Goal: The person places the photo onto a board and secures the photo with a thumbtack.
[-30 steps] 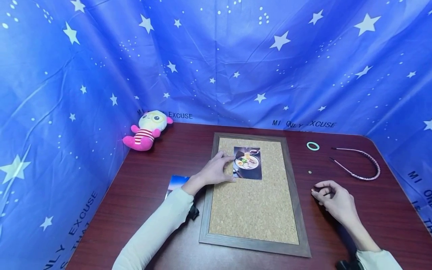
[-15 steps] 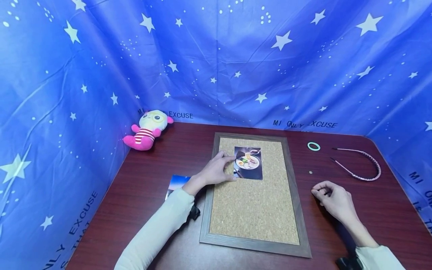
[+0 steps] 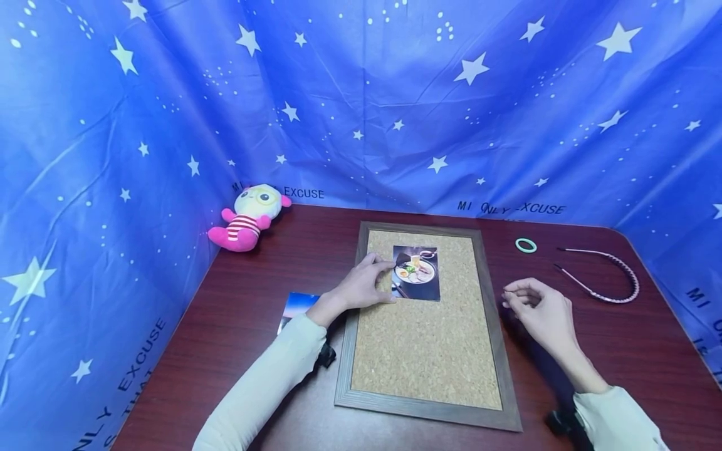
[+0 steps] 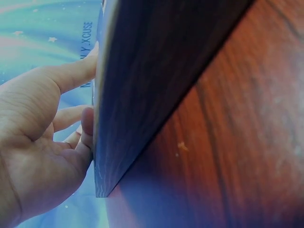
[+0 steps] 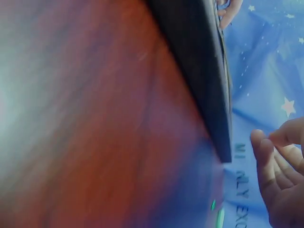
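A photo of a noodle bowl (image 3: 416,274) lies on the upper part of a cork board (image 3: 425,351) with a grey-brown wooden frame. My left hand (image 3: 363,283) reaches over the frame's left side, thumb and forefinger spread and touching the photo's left edge. In the left wrist view, those fingers (image 4: 78,71) press against the board's face. Just right of the board is my right hand (image 3: 538,310), thumb and forefinger tips pinched together. A tiny thing seems held there, mostly hidden; I cannot tell its kind. The right wrist view shows these fingertips (image 5: 267,146) close together beside the board's edge.
A second photo with blue sky (image 3: 299,305) lies left of the board, partly under the left wrist. At the right back are a mint-green ring (image 3: 526,245) and a braided headband (image 3: 628,275). A pink plush toy (image 3: 248,219) sits at the back left. A star-printed blue curtain (image 3: 361,94) encloses the table.
My right hand has moved up and left, closer to the board, and now covers the spot where a small round gold thing lay. The left hand and photo have stayed put.
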`<state>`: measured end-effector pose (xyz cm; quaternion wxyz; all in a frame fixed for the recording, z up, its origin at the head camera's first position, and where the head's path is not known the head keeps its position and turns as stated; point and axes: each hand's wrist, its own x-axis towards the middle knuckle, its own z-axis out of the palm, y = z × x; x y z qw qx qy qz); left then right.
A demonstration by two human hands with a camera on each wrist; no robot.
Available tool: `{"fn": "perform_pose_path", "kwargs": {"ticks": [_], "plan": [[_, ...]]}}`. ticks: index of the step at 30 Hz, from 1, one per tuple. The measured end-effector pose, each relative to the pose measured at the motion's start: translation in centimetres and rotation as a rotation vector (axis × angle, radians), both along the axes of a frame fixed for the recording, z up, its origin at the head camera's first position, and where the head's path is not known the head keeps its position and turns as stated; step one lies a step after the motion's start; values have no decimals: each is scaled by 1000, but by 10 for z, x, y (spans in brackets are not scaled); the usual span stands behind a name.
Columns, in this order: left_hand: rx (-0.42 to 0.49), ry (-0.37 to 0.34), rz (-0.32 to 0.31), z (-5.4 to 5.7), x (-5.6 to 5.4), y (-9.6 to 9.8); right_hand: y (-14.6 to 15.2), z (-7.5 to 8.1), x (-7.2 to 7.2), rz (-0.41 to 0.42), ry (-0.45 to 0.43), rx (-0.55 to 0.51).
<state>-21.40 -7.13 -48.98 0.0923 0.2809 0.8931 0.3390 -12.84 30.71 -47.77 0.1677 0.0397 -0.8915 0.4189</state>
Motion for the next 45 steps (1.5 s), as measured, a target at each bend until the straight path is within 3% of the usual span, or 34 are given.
{"fn": "perform_pose_path", "kwargs": {"ticks": [1, 4, 8, 11, 19, 22, 26, 30, 34, 37, 41, 44, 45], "plan": [[-10, -4, 3, 2, 1, 1, -4, 1, -2, 11, 2, -18], [-3, -24, 23, -8, -3, 2, -16, 7, -8, 43, -20, -65], [0, -30, 23, -7, -4, 2, -32, 13, -15, 89, -62, -108], [-41, -31, 13, 8, 4, 2, -43, 14, -22, 116, -54, -107], [-61, -33, 1, 11, 4, 1, -66, 15, -43, 110, -42, -39], [-50, -37, 0, 7, 2, 0, -75, 17, -52, 122, -53, -42], [-11, -7, 3, -13, -7, -2, -86, 18, -62, 154, -71, -78], [-14, 21, -4, -22, -11, -1, -97, 18, -72, 169, -96, -96], [-38, -3, -6, -9, -6, 1, -106, 14, -82, 193, -184, -195], [-42, -36, -5, 3, -1, 1, -111, 9, -89, 219, -296, -366], [-53, -4, -7, -8, -5, 1, -114, 6, -99, 219, -409, -560], [-38, 15, -1, -25, -12, 0, -115, 6, -105, 195, -453, -585], [-25, 5, 1, -26, -13, 0, -116, 6, -107, 182, -463, -572]]}}
